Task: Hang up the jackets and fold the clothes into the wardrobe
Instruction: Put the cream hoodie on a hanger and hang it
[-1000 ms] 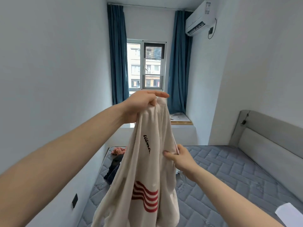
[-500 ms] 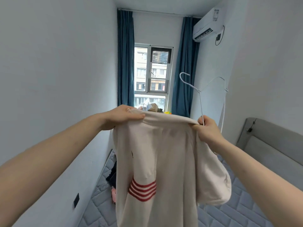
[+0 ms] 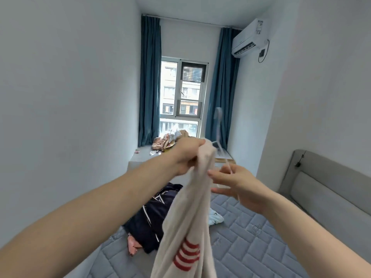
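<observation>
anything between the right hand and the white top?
Head view: a narrow gap between the right hand and the white top, with no object in it; only the blurred hanger wire passes near, by that hand.

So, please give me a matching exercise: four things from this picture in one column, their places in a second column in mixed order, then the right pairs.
Things:
1. cream garment
2. navy clothes
3. air conditioner
4. blue curtains

Places:
A. high on the right wall
B. lying on the mattress
C. on both sides of the window
D. gripped in the left hand

Pairs: 1-D, 2-B, 3-A, 4-C
</observation>
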{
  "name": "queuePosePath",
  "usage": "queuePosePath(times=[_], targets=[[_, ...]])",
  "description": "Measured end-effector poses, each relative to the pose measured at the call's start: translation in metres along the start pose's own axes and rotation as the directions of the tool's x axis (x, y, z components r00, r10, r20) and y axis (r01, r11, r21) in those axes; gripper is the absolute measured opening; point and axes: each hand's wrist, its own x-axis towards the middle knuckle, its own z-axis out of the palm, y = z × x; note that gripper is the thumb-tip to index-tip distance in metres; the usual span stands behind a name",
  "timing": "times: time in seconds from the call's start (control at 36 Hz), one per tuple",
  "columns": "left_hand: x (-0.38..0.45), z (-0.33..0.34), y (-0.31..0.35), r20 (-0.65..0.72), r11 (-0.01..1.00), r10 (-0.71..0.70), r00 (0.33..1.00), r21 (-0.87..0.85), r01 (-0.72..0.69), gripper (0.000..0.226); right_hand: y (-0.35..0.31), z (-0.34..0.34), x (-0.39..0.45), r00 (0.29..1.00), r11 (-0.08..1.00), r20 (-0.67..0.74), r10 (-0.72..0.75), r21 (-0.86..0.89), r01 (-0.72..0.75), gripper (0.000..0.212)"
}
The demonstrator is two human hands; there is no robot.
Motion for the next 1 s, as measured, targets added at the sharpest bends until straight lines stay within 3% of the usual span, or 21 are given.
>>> queuePosePath(times=[0.06, 0.17, 0.22, 0.31, 0.39, 0.44, 0.47, 0.53, 0.58, 0.72, 0.83, 0.94, 1.0], targets=[[0.000, 0.016, -0.008, 0.047, 0.998, -0.018, 0.999, -0.054, 0.021, 0.022, 0.004, 0.013, 0.001, 1.000, 0.999, -0.021, -0.018, -0.046, 0.017, 0.039], [0.002, 0.012, -0.011, 0.188, 0.993, 0.015, 0.982, -0.115, 0.007, 0.028, 0.009, 0.010, 0.017, 0.902, 0.995, -0.421, -0.095, -0.058, 0.077, 0.015], [0.001, -0.006, -0.017, 0.292, 0.992, 0.037, 0.956, -0.123, -0.001, 0.036, 0.006, 0.002, 0.021, 0.850, 0.992, -0.513, -0.124, -0.067, 0.104, 0.023], [-0.007, -0.029, -0.054, 0.262, 0.998, 0.054, 0.964, -0.008, -0.054, 0.037, 0.004, -0.003, 0.022, 0.833, 0.988, -0.532, -0.152, -0.092, 0.121, 0.033], [-0.020, -0.050, -0.129, 0.166, 0.957, -0.038, 0.985, 0.289, -0.011, 0.076, 0.007, -0.004, 0.022, 0.839, 0.984, -0.515, -0.175, -0.104, 0.142, 0.036], [-0.033, -0.055, -0.182, 0.209, 0.825, -0.168, 0.963, 0.565, 0.022, 0.111, 0.006, -0.003, 0.022, 0.846, 0.982, -0.500, -0.186, -0.107, 0.152, 0.035], [-0.039, -0.056, -0.206, 0.222, 0.774, -0.234, 0.947, 0.631, 0.044, 0.125, 0.005, -0.002, 0.023, 0.850, 0.982, -0.491, -0.190, -0.105, 0.158, 0.035], [-0.044, -0.053, -0.243, 0.225, 0.793, -0.350, 0.909, 0.588, 0.160, 0.133, 0.001, 0.000, 0.023, 0.862, 0.981, -0.467, -0.196, -0.096, 0.171, 0.035], [-0.044, -0.049, -0.267, 0.250, 0.853, -0.359, 0.899, 0.478, 0.208, 0.117, -0.004, 0.000, 0.023, 0.879, 0.980, -0.435, -0.198, -0.086, 0.178, 0.036], [-0.041, -0.036, -0.268, 0.209, 0.946, -0.171, 0.963, 0.307, 0.101, 0.035, -0.010, -0.015, 0.023, 0.888, 0.973, -0.400, -0.229, -0.086, 0.212, 0.039], [-0.017, -0.062, -0.247, 0.081, 0.936, -0.014, 0.997, 0.352, -0.016, 0.028, -0.009, -0.040, 0.014, 0.867, 0.971, -0.437, -0.239, -0.123, 0.205, 0.040], [0.017, -0.116, -0.220, -0.110, 0.832, 0.115, 0.987, 0.554, -0.035, 0.018, 0.001, -0.071, 0.000, 0.822, 0.976, -0.529, -0.213, -0.159, 0.151, 0.026], [0.009, -0.124, -0.180, -0.154, 0.786, 0.200, 0.968, 0.615, -0.065, 0.020, 0.010, -0.083, -0.004, 0.798, 0.979, -0.571, -0.194, -0.167, 0.119, 0.033]])
